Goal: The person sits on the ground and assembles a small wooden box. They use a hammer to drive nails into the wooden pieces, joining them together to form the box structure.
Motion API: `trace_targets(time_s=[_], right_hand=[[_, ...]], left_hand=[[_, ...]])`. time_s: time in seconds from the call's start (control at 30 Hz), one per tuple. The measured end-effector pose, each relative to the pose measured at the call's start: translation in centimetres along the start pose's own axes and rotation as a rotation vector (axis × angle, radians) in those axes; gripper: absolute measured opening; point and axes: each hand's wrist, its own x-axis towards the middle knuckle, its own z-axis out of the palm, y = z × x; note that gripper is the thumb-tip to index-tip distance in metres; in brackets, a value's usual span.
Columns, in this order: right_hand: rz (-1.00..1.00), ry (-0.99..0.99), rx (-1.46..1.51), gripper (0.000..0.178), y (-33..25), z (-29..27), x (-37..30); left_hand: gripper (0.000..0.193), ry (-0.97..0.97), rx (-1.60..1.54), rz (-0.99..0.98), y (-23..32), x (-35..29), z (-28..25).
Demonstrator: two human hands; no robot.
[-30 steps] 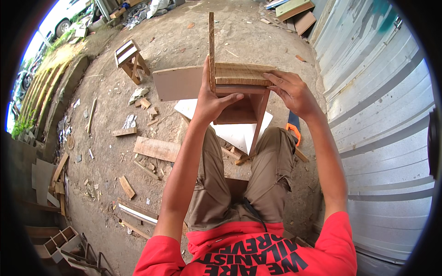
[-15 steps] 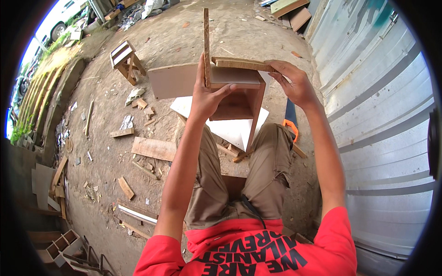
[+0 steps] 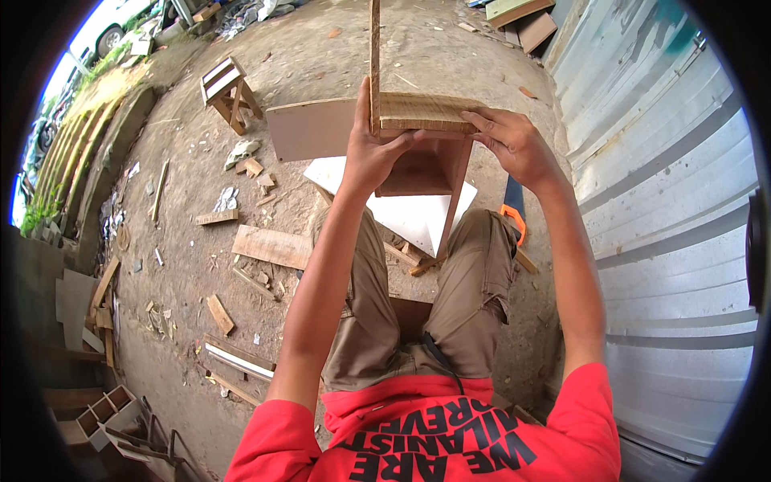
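Note:
A small wooden box (image 3: 419, 175), its open side facing me, stands above and between my knees. A short wooden board (image 3: 430, 111) lies across its top. Along that board's left end a narrow upright board (image 3: 374, 60) rises, seen edge-on. My left hand (image 3: 371, 157) is closed round the foot of the upright board, thumb reaching right under the short board's near edge. The fingers of my right hand (image 3: 510, 143) pinch the short board's right end, at the box's corner. A wide pale panel (image 3: 309, 130) extends left from behind my left hand.
A white sheet (image 3: 401, 221) lies below the box. By my right knee is a handsaw (image 3: 514, 217) with an orange handle. Offcuts (image 3: 273, 245) litter the ground at left, and a small wooden stool (image 3: 229, 88) stands farther off. Corrugated metal sheeting (image 3: 658, 217) walls the right side.
The short board has tipped so its upper face now shows, and sits against the upright board. Both hands keep their holds. The whole view has shifted slightly.

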Motion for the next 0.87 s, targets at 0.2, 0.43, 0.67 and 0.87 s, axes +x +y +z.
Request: trace_targets(time_s=[0.2,0.43,0.67,0.87], right_hand=[[-0.011,-0.011,-0.062,0.042,-0.3,0.1,0.2],[-0.01,0.031,-0.09,0.038,-0.7,0.1,-0.2],[0.219,0.131,0.192,0.055,1.2,0.8,-1.7],[0.591,0.127,0.656,0.084,4.7,2.5,-2.4]], left_hand=[[0.116,-0.005,0.068,0.066,-0.8,0.1,-0.4],[0.107,0.05,0.167,0.13,-0.2,-0.1,0.6],[0.101,0.039,0.105,0.115,-0.3,-0.3,1.5],[0.102,-0.001,-0.017,0.05,0.7,-0.9,1.3]])
